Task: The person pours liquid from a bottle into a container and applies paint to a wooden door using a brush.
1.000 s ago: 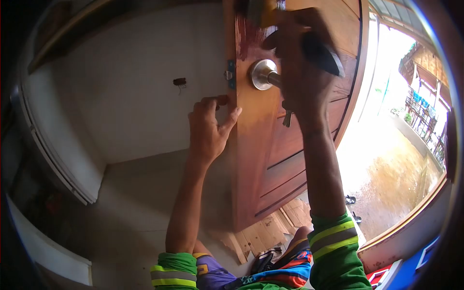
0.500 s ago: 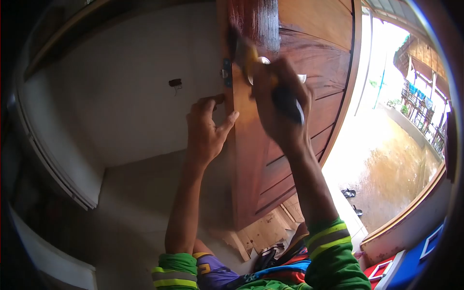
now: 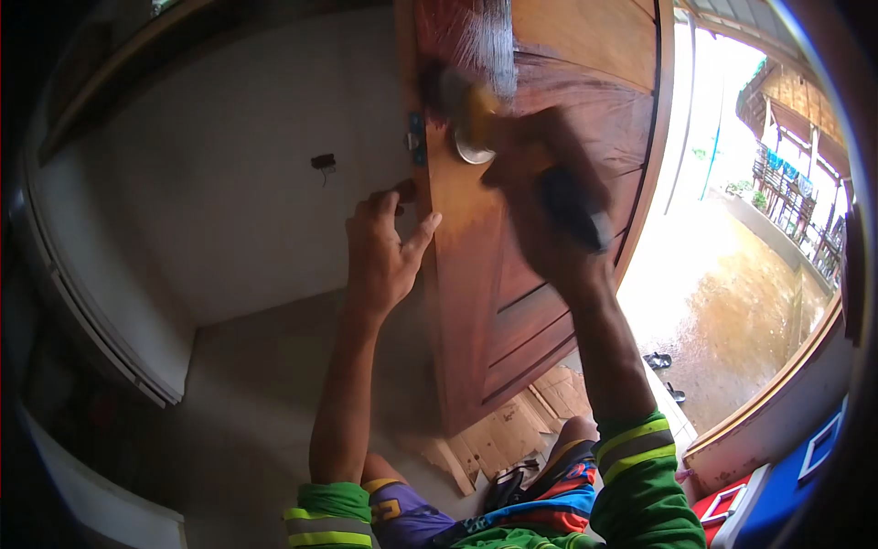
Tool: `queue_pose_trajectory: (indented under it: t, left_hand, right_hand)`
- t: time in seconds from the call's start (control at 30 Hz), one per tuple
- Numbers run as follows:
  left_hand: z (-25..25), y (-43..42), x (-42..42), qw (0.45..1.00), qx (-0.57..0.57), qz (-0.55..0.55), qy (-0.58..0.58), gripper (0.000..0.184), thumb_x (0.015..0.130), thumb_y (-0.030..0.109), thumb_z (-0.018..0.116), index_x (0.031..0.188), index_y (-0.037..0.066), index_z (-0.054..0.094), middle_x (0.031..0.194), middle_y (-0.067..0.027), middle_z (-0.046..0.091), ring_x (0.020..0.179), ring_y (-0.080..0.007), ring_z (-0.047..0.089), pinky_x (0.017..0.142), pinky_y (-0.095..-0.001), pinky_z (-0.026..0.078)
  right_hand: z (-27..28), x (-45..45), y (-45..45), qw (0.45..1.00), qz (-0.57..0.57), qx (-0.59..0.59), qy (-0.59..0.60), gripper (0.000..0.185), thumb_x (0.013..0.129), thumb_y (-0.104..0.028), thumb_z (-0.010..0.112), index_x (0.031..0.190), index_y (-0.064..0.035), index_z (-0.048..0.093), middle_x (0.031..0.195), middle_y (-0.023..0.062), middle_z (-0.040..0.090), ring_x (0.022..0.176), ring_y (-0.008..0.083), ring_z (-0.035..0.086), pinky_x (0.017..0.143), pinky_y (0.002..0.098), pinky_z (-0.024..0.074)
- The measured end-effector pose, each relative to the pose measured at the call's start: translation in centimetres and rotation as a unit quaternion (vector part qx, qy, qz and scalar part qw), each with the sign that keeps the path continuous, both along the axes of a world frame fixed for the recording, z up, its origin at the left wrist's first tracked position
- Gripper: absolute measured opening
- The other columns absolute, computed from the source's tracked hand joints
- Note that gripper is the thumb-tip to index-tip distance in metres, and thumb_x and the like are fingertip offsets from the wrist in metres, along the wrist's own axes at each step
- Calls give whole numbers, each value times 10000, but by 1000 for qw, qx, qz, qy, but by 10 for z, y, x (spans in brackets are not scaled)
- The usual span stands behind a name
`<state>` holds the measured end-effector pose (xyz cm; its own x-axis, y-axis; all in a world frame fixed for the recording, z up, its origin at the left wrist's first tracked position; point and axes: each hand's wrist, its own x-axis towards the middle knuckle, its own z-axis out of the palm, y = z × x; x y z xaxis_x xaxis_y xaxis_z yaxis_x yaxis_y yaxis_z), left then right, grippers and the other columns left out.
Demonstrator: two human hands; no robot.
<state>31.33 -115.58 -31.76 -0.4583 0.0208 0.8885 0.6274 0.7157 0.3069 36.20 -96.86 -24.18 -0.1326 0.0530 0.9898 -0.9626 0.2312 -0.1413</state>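
Note:
My right hand is wrapped round the dark handle of a paintbrush, blurred by motion. Its dark bristles touch the wooden door near the edge, just above and left of the round metal knob plate. Wet reddish-brown stain with pale glossy streaks covers the door above the knob; a lighter patch shows below it. My left hand holds the door's edge below the metal latch, thumb on the front face and fingers behind. The knob itself is mostly hidden by my right hand.
Cardboard lies on the floor under the door. Beyond the doorway are a wet ground surface and dark sandals. A blue and a red box stand at lower right. A pale wall is at left.
Over the last second my right hand with the brush has come down from above the knob to beside it. The door appears slightly further left, with my left hand still on its edge.

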Motion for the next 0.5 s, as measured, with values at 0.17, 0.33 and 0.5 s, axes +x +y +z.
queue_pose_trajectory:
  t: [0.17,0.33,0.5]
  left_hand:
    - [-3,1,-3,999,27,-36,-8,298,925,183,697,1150,-7,654,1164,-130,700,1059,-286,602,925,-402,468]
    - [2,4,6,999,24,-46,4,358,876,136,742,1176,-22,625,1156,-172,673,1040,-330,619,892,-427,497]
    - [-3,-8,0,998,9,-68,-13,396,839,85,747,1179,-51,598,1128,-187,661,1017,-363,618,905,-454,491]
  right_hand:
    - [28,0,8,993,-66,-54,82,172,1003,-156,585,1033,12,611,725,85,670,664,127,667,610,262,509]
    - [6,-11,-42,979,-58,-165,101,145,887,-41,695,905,-39,551,698,70,612,627,221,635,540,339,488]
    - [-2,-15,-67,979,-11,-197,41,201,866,-16,684,921,-53,495,674,103,579,610,285,588,550,397,463]
